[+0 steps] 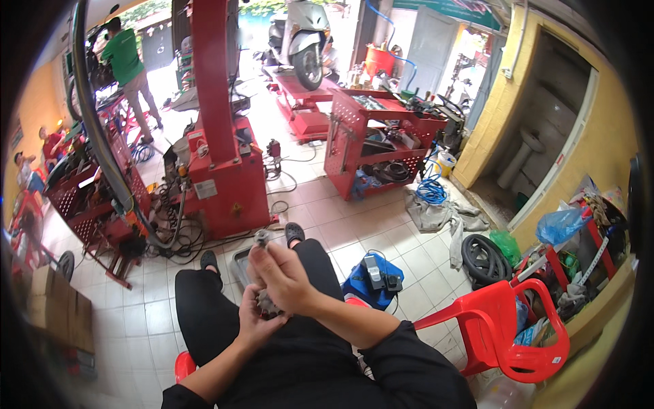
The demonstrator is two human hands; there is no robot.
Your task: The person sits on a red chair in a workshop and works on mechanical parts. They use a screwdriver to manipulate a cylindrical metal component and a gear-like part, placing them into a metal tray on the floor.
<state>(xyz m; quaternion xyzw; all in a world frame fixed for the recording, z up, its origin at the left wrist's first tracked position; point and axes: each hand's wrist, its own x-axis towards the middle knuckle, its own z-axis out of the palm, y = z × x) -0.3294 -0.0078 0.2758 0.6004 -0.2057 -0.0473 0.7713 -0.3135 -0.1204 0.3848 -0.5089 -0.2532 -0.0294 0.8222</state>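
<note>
Over my lap, my right hand is closed around a small grey metal piece whose rounded end sticks up past my thumb. Just below it, my left hand wraps around a dark greyish metal part. The two hands nearly touch, and my fingers hide most of both pieces, so I cannot tell whether they are joined. On the floor between my legs lies a grey tray, partly covered by my hands.
To my right are a blue case with a grey and black device on it and a red plastic chair. Tyres lie farther right. Ahead stand a red lift post, a red tool cart and a raised scooter. A person in green stands far left.
</note>
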